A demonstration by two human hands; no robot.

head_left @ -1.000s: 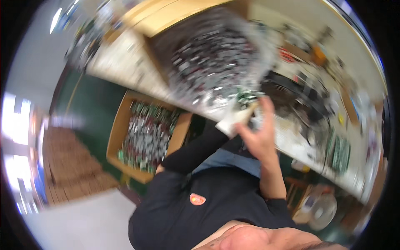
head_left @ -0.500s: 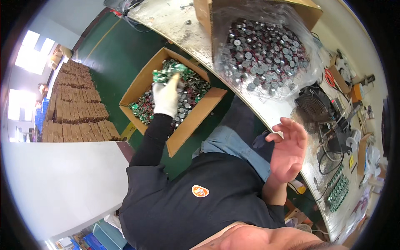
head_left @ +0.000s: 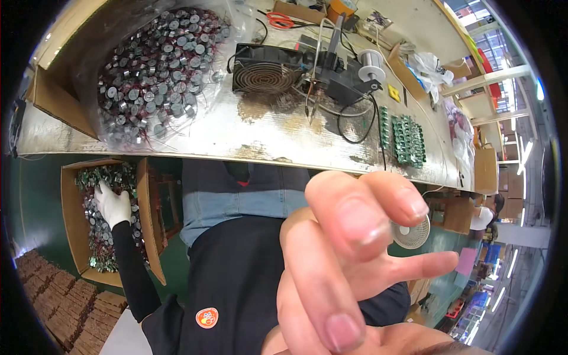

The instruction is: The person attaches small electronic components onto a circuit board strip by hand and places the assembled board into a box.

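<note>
My left hand [head_left: 113,205], in a white glove, rests on the parts inside a cardboard box [head_left: 144,216] at the left, below the bench. Its fingers and thumb are apart, and nothing shows in its grip. Small green circuit boards [head_left: 118,173] with round silver parts and red wires fill that box. My bare right hand [head_left: 337,266] is raised close to the camera, loosely curled with fingers apart and nothing in it. It covers part of my body and the floor behind.
On the bench [head_left: 201,139] stands a clear plastic bag [head_left: 234,29] of round silver parts [head_left: 151,89] in a carton. Right of it are a black fan [head_left: 266,74], a soldering stand with a wire spool [head_left: 371,65], and rows of green boards [head_left: 408,141]. Cardboard stacks [head_left: 53,302] lie lower left.
The view has swung to the right. My left hand no longer shows the bunch of green boards and now lies on the parts. My right hand has come up close to the camera.
</note>
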